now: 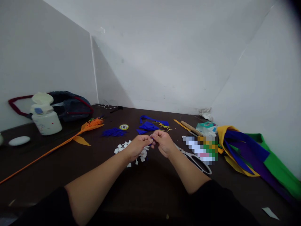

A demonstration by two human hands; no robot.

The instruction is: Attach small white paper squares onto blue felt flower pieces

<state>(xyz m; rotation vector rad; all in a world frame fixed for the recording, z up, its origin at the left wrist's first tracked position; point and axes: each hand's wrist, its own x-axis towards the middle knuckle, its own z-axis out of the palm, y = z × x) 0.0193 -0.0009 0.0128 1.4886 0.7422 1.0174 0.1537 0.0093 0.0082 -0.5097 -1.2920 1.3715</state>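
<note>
My left hand (138,147) and my right hand (164,142) meet above the middle of the dark table, fingertips pinched together. Between them shows a bit of a small blue paper piece (152,138), mostly covered by the fingers. Under and beside my left hand lies a pile of small white paper pieces (121,146). Just beyond are a heap of thin blue paper pieces (115,132) and a small round roll (124,127) with a yellow rim. Blue paper strips (149,126) lie behind my hands. Scissors (197,161) rest beside my right forearm, partly hidden by it.
An orange paper flower (92,124) on a long stem and a white bottle (46,119) with its lid up stand left, near a dark bag (72,108). On the right lie a wooden-handled tool (190,128) and coloured paper sheets (249,150). Walls enclose the table.
</note>
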